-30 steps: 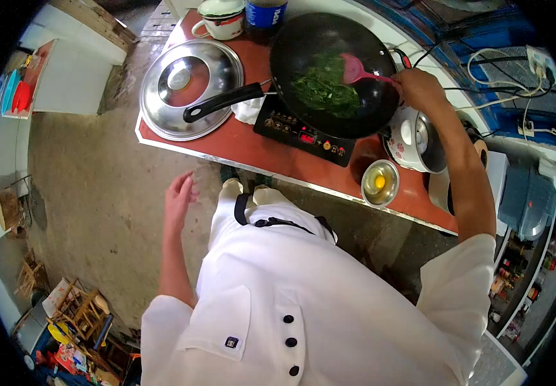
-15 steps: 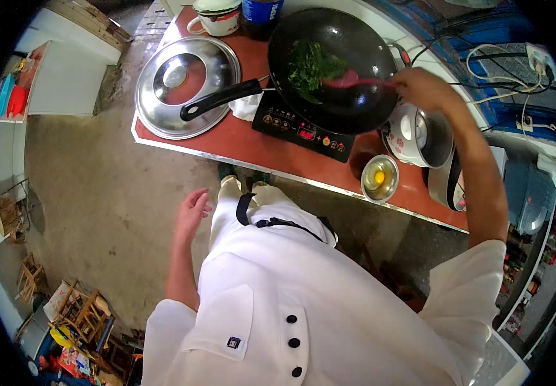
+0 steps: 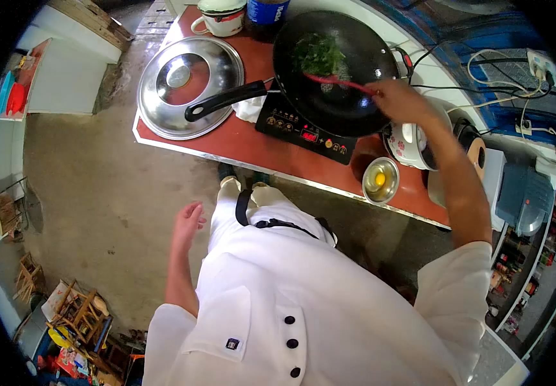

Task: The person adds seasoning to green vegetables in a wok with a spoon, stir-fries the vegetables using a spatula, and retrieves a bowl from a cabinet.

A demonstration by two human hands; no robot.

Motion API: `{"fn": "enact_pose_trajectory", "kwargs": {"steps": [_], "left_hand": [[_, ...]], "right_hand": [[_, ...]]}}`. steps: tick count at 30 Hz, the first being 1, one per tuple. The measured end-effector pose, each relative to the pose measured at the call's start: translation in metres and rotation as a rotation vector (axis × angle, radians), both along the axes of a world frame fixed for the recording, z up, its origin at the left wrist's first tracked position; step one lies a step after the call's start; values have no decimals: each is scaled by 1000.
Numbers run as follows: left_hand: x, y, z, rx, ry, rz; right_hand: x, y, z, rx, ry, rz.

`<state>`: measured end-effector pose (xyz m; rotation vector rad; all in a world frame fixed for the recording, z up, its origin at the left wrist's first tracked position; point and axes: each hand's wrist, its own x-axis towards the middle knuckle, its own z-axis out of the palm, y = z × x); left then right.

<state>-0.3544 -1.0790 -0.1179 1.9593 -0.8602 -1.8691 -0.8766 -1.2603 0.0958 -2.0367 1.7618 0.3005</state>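
My right hand (image 3: 397,101) is closed around the handle of a red spatula (image 3: 339,81), whose head reaches into the black wok (image 3: 374,55). Chopped leafy greens (image 3: 321,56) lie in a heap near the spatula, with a little bubbling liquid below them. Beneath the wok sits an induction cooker (image 3: 291,128) with a lit red display. The wok's long black handle (image 3: 223,101) points left over a glass-topped metal lid (image 3: 210,55). Beside my body, away from the table, my left hand (image 3: 189,222) hangs with its fingers loosely apart and nothing in them.
A small metal bowl (image 3: 390,193) with a cracked egg stands at the table's front edge. Right of the wok is a white pot (image 3: 403,145) with a flower pattern. An enamel mug (image 3: 225,26) and a blue Pepsi container (image 3: 266,11) stand behind the lid. Cables (image 3: 484,96) run along the wall.
My right hand has moved left and slightly down, turning the spatula over the wok. The greens sit bunched slightly higher and farther right. My left hand has shifted slightly down.
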Motion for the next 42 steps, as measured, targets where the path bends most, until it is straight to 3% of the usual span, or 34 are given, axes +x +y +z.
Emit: {"fn": "enact_pose_trajectory", "kwargs": {"steps": [7, 9, 11, 13, 19, 24, 25, 27, 32, 36, 39, 42], "left_hand": [[4, 0, -1, -23, -24, 61], [9, 8, -8, -23, -28, 46], [17, 19, -22, -5, 25, 96], [17, 20, -9, -8, -10, 55], [16, 16, -3, -1, -65, 62], [7, 17, 6, -5, -70, 66], [6, 18, 4, -21, -66, 57], [6, 16, 3, -41, -60, 51], [-8, 7, 7, -8, -14, 20], [-20, -5, 12, -35, 3, -16], [-25, -8, 14, -34, -5, -37], [-21, -5, 12, -58, -23, -69]], "right_hand": [[-28, 15, 74, 108, 132, 77], [-28, 22, 76, 361, 213, 138], [-29, 20, 51, 212, 128, 234], [-28, -3, 3, -60, 232, 47], [-11, -30, 70, -117, 207, 87], [-15, -45, 3, -221, 159, 53], [-16, -31, -14, -225, 94, 59], [-11, -9, -10, -148, 216, -1], [-37, 21, 67, -51, 379, -11], [-57, 37, 93, -26, 593, -20], [-57, 34, 75, 86, 575, 26], [-39, 24, 32, 4, 393, -21]]}}
